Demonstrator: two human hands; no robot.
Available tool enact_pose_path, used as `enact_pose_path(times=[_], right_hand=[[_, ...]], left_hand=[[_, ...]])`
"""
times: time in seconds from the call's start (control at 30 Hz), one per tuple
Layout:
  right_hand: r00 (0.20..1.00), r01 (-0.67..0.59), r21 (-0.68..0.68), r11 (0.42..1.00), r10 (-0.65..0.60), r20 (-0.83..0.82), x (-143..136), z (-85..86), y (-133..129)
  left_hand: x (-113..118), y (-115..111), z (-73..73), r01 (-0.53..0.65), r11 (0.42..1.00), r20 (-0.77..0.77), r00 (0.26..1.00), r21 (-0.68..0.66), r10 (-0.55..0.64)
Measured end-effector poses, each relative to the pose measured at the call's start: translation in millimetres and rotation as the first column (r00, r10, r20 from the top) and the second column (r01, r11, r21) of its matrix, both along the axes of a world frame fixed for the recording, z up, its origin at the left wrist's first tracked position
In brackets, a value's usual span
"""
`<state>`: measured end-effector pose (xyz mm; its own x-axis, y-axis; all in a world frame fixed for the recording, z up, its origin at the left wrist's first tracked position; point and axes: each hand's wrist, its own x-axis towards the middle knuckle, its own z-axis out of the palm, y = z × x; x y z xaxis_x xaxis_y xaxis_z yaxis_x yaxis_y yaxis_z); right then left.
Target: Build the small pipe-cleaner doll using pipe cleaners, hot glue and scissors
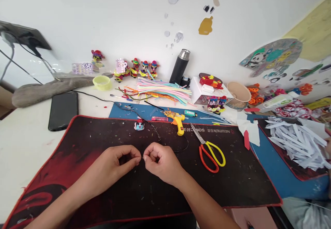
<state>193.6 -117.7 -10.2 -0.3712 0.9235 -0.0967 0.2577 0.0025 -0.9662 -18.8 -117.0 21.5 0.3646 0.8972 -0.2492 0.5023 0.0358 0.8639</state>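
Note:
My left hand (124, 161) and my right hand (161, 161) meet over the middle of the black desk mat (124, 201). Thumb and forefinger of each are pinched together, the tips almost touching. Whatever lies between them is too small to make out. Just beyond my fingers sits a small blue and red figure head (139, 125). A yellow glue gun (178, 121) lies farther back, its dark cord running over the mat. To the right of my right hand rest scissors (208, 149) with one red and one yellow handle, blades partly apart.
A phone (63, 111) lies at left. Pastel pipe cleaners (164, 89), a black thermos (180, 67) and several small figures (144, 68) stand or lie along the wall. A white box (207, 91) is at back right, with paper strips (296, 142) piled farther right.

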Motion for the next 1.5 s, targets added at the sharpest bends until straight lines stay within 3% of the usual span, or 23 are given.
enact_pose_path(times=[0.4,0.63,1.13,1.5], right_hand=[[1.000,0.005,0.015,1.000,-0.005,0.008,1.4,1.2,0.5],[0.990,0.117,-0.018,0.993,-0.118,-0.075,3.4,4.7,3.3],[0.984,0.097,-0.096,0.991,-0.110,-0.137,6.7,4.8,-0.8],[0.988,0.058,-0.167,0.984,-0.080,-0.129,6.6,8.1,0.1]], left_hand=[[2.8,-3.8,-6.2,-0.046,0.997,0.038,0.998,-0.060,0.048],[6.6,-1.7,1.4,-0.155,0.985,0.072,0.984,-0.082,0.161],[5.3,0.7,-1.9,-0.205,0.968,0.235,0.943,-0.144,0.235],[5.5,1.7,-3.5,-0.208,0.966,0.263,0.934,-0.156,0.243]])
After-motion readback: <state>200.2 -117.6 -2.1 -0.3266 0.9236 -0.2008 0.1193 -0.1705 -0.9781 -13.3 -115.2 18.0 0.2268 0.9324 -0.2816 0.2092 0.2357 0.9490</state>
